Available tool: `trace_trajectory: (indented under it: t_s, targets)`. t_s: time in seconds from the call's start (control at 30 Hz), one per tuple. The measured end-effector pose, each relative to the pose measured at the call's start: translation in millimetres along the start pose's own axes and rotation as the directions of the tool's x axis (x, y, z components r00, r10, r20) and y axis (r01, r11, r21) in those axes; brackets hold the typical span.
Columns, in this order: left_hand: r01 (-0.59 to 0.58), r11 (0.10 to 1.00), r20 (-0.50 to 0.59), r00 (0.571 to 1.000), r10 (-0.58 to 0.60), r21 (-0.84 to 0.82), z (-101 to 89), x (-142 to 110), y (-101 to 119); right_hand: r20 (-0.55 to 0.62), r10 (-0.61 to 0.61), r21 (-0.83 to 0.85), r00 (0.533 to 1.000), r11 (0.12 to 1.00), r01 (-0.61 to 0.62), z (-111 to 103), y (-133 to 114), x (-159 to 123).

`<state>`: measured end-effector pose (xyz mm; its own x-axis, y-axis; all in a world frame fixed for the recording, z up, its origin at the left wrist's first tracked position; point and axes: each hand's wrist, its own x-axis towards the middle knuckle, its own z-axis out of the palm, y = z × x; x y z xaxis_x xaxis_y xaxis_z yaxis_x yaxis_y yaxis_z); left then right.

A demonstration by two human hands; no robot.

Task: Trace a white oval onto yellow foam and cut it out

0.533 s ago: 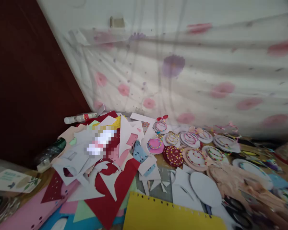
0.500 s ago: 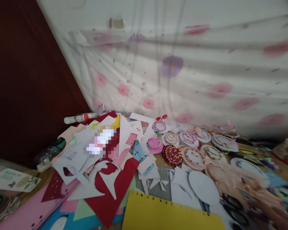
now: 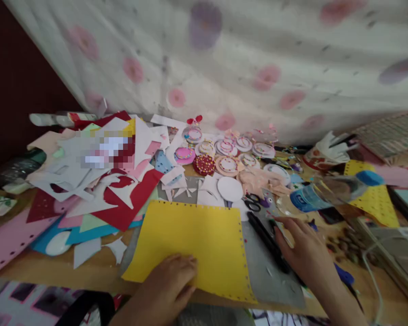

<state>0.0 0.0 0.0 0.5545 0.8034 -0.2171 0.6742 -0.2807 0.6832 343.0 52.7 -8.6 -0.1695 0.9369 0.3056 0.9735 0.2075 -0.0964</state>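
A yellow sheet with small dark holes along its edges lies on a grey mat. At the sheet's near edge is my left hand, fingers curled down on it and thumb at the edge. To the right, my right hand is closed around a slim item with a pale body and dark end; its kind is unclear. Beside that hand, a long black bar-shaped object lies slantwise. Just beyond it are black-handled scissors and a white disc.
Cut scraps of coloured and white sheet are heaped at left. Round pieces with beaded loops line the back. On the right are a clear bottle lying on its side, a cup, and a white cable.
My view has swung down and right. Both hands are now in sight, the left on the yellow sheet. More of the table's right side shows, including the bottle.
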Motion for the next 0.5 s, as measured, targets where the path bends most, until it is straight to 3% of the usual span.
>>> trace_trajectory:
  t_s: [0.1, 0.17, 0.3, 0.37, 0.43, 0.5]
  targets:
    - [0.014, 0.999, 0.115, 0.993, -0.019, 0.049, -0.7, -7, 2, 0.049, 0.001, 0.032, 0.999, 0.999, -0.002, -4, -5, -32]
    - [-0.020, 0.997, 0.111, 0.994, 0.012, 0.072, 2.9, -13, 1, 0.055, 0.005, 0.029, 0.998, 1.000, -0.007, -2, -4, -48]
    - [-0.051, 0.996, 0.021, 0.999, 0.050, 0.077, 10.1, -29, -9, 0.046, 0.030, -0.042, 0.999, 0.999, -0.028, 7, -3, -65]
    - [0.013, 0.999, -0.116, 0.993, -0.007, 0.052, 8.0, -40, -17, 0.064, 0.027, -0.080, 0.998, 0.997, -0.022, 11, -5, -66]
    - [0.140, 0.990, -0.338, 0.931, -0.136, -0.014, 2.3, -53, -29, 0.082, 0.017, -0.091, 0.996, 0.996, -0.009, 14, -9, -65]
    - [0.260, 0.950, -0.517, 0.797, -0.311, -0.171, -4.0, -68, -42, 0.086, 0.014, -0.077, 0.996, 0.997, -0.007, 15, -14, -62]
